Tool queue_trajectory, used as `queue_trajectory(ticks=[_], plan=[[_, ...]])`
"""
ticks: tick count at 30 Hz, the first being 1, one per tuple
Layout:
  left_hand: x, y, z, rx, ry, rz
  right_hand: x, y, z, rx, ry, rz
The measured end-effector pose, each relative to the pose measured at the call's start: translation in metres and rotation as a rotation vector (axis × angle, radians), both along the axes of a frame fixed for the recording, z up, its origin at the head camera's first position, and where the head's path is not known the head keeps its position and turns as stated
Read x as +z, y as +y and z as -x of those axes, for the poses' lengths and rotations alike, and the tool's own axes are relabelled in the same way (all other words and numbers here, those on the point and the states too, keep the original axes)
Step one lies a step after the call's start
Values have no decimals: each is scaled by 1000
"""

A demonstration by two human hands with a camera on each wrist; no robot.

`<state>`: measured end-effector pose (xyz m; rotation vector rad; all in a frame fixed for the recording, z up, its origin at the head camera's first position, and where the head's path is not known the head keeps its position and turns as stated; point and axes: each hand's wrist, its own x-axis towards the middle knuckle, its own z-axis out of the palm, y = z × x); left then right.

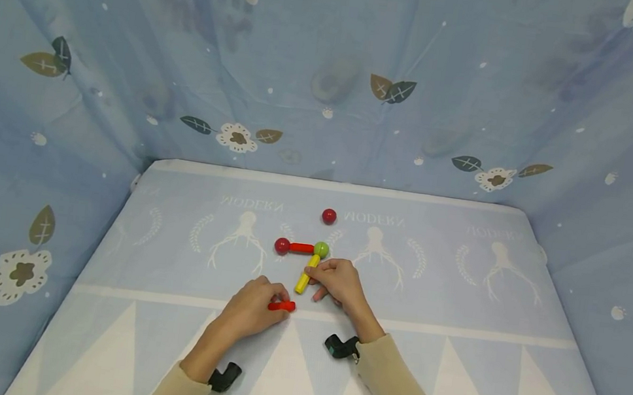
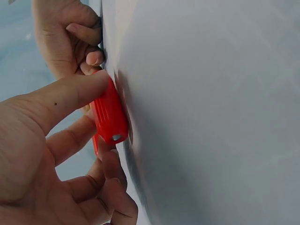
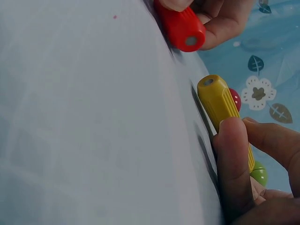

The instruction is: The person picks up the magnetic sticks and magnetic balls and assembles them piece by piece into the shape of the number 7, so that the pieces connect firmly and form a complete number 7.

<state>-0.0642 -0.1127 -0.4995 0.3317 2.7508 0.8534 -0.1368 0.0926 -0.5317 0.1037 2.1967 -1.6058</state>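
My left hand point(image 1: 257, 305) pinches a short red ridged rod point(image 2: 110, 112) between thumb and fingers, close over the tabletop. A pale metal-like spot shows in the rod's end. With thumb and fingertips, my right hand point(image 1: 339, 283) pinches a yellow ridged rod point(image 1: 307, 275). The yellow rod's far end meets a green ball point(image 1: 321, 249), and its near end points toward the left hand. From the green ball a second red rod point(image 1: 302, 248) runs left to a red ball point(image 1: 282, 246), the three in one line.
Another red ball point(image 1: 328, 216) lies farther back, apart from the joined pieces. The table point(image 1: 445, 305) has a printed blue and white cover. Patterned blue curtains point(image 1: 326, 119) stand at its back and sides. Black wrist devices point(image 1: 341, 347) sit at both sleeves.
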Motion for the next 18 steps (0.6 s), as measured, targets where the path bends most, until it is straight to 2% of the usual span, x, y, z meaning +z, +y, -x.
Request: queue_trajectory(ticks=[13,16,18], plan=[[2,-7,-2,-34,25,-31,0,-1,-1,-8,7,-2],[3,-7,-2,-11,0,-45,-1,-1,0,-7,9,-4],[3,-6,-1,31,-25,-50,-1,-1,0,-8,8,-4]])
